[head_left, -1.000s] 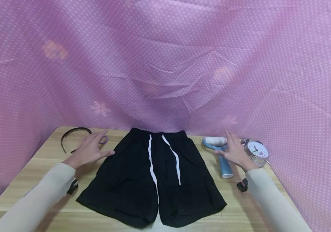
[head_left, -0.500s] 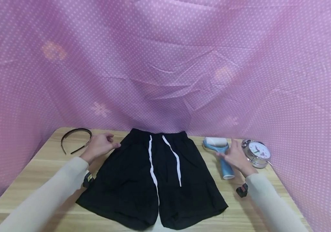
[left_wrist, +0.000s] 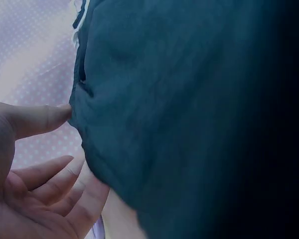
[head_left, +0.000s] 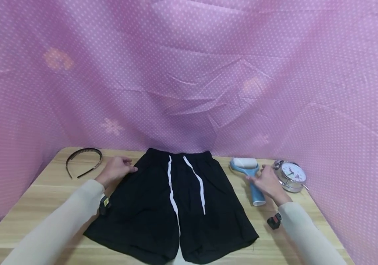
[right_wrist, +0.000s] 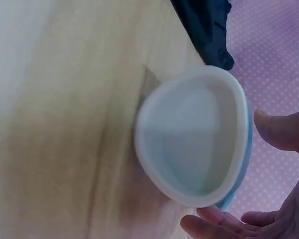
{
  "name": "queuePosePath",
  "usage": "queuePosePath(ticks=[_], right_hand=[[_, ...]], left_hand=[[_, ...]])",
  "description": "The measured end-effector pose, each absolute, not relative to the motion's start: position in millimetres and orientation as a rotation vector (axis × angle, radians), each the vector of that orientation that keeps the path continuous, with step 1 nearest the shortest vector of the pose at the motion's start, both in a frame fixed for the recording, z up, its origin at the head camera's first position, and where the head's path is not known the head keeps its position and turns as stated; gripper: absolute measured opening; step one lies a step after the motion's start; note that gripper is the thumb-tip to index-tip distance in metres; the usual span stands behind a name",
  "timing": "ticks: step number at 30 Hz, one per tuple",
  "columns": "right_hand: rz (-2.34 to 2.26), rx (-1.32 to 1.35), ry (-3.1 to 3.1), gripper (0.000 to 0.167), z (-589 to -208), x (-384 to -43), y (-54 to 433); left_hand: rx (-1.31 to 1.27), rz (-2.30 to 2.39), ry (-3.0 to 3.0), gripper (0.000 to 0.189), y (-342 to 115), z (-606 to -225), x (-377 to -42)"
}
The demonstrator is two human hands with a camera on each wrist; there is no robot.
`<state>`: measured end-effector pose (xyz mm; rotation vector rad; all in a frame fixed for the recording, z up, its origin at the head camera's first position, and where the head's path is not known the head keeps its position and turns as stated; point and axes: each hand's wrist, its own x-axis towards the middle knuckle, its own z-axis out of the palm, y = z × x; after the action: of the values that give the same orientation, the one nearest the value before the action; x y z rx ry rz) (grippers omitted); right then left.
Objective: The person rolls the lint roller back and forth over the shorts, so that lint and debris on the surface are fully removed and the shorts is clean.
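Note:
Black drawstring shorts [head_left: 189,209] lie spread on the wooden table. At their left edge is my left hand [head_left: 117,169], its thumb reaching the cloth's edge in the left wrist view and the other fingers bent loosely beside it. A small purple item [left_wrist: 97,229] shows partly behind those fingers, the rest hidden. On the right, my right hand [head_left: 268,181] is over a blue lint roller [head_left: 257,195] with a white roll. From the right wrist view, thumb and fingers stand on two sides of the roller's handle [right_wrist: 194,139], with a gap showing at the thumb.
A dark toothed headband [head_left: 86,150] lies at the back left of the table [head_left: 26,213]. A silver alarm clock [head_left: 293,175] stands just right of the right hand. Pink dotted cloth [head_left: 189,73] hangs behind and at both sides.
My left hand has moved right to the shorts' edge, its fingers bending and covering the purple item. My right hand's fingers have curled and lowered over the lint roller, which stays in place.

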<state>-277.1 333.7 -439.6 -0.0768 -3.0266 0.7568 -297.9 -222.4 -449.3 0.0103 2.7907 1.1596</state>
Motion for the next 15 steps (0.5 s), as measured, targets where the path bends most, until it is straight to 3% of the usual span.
queuePosePath(ticks=[8, 15], right_hand=[[0.825, -0.048, -3.117, 0.068, -443, -271, 327], [0.818, -0.072, -3.115, 0.061, -451, -271, 324]], left_hand=[[-0.03, 1.209, 2.84, 0.039, -218, -459, -302], [-0.057, 1.206, 2.861, 0.022, -219, -462, -303]])
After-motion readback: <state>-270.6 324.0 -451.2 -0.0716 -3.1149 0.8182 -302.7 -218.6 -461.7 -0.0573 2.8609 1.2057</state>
